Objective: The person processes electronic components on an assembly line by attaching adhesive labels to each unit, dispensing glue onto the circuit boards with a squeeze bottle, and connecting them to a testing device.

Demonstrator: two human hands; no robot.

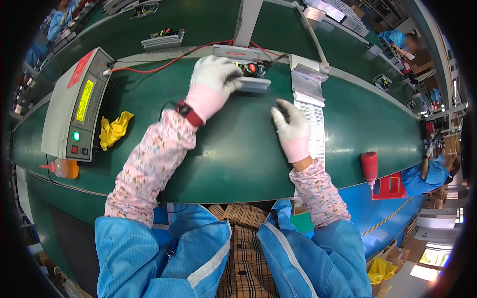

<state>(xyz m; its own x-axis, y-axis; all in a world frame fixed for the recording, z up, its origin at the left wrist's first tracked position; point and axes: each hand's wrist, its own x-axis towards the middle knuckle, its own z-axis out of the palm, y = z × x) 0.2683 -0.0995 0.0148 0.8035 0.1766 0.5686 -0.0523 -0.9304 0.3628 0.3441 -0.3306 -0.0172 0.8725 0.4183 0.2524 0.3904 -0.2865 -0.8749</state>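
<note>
Head view, a green workbench (223, 159). Left hand (211, 82), white-and-pink glove: reaching to the far middle, its fingers bending at the left end of a metal-cased electronic module (254, 85); whether they are gripping it, I cannot tell. The module is lying near the bench's far edge, showing red and yellow parts beyond its grey side. Right hand (292, 126), similar glove: hovering to the right of the module and well apart from it, thumb and fingers loosely parting, nothing visible between them. Printed label sheet (316, 129): lying just right of that hand, a grey metal channel (308, 82) resting at its far end. Test instrument (77, 107): standing at left, showing a lit yellow display and a green light, a red cable (164, 66) running right from it. Crumpled yellow cloth (114, 130): lying just right of the instrument. Squeeze bottle (65, 169) of orange liquid: standing nearer. Red bottle (368, 166): sitting at the near right. A co-worker in blue (422, 175) is sitting beyond, at far right.
</note>
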